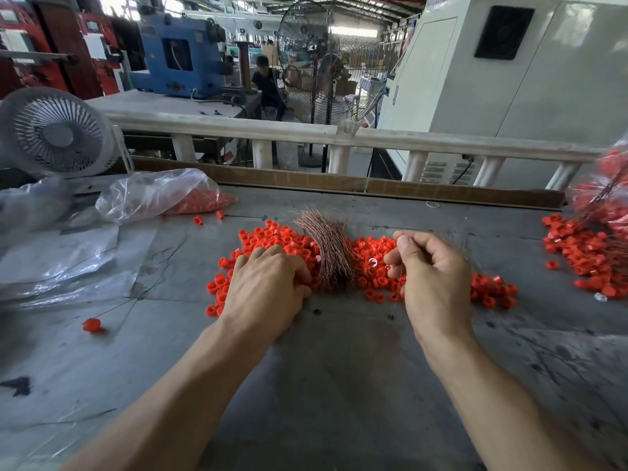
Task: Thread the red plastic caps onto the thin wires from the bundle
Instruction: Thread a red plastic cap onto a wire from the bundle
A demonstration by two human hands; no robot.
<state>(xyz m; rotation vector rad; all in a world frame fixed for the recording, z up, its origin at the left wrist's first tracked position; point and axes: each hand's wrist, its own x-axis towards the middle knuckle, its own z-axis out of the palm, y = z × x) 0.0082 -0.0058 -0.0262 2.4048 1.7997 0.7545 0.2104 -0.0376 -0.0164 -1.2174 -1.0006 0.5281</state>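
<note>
A pile of red plastic caps [272,237] covers the middle of the grey table [333,362]. Across the pile lies a bundle of thin copper-coloured wires [328,246]. My left hand [266,283] lies palm down on the caps just left of the bundle, its fingertips curled into the pile; what they hold is hidden. My right hand [431,277], to the right of the bundle, pinches a thin wire [400,280] between thumb and fingers. One cap [373,262] lies just left of that hand with its pale inside showing.
A clear plastic bag of red caps [163,195] lies at the back left beside a small white fan [57,132]. Threaded caps on wires [584,253] are heaped at the right edge. One cap on a wire [91,324] lies alone at the left. A cardboard strip [339,181] lines the far edge.
</note>
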